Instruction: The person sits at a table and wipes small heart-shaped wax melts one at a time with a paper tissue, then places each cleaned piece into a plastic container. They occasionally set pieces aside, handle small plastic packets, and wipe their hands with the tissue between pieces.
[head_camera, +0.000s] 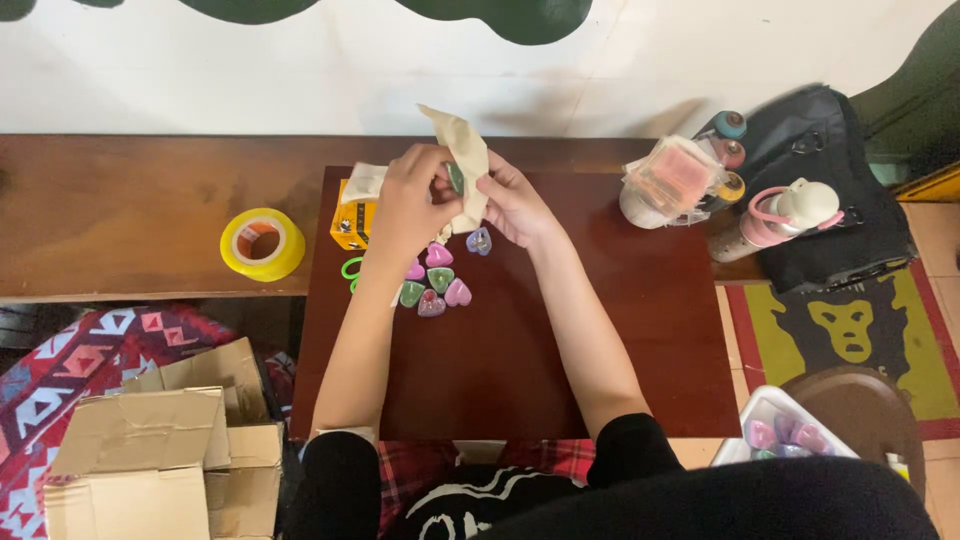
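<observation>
Both my hands are raised over the far part of a dark red table. Between them is a small cream cloth pouch with a green heart-shaped piece at its mouth. My left hand and my right hand both grip the pouch. Below my hands several small heart-shaped pieces, pink, green and purple, lie in a cluster on the table. A yellow box sits just left of my left hand.
A roll of yellow tape lies on the brown bench at left. Open cardboard boxes stand lower left. Clear plastic packets, a pink-and-white bottle and a black bag crowd the right. A tub of hearts sits lower right.
</observation>
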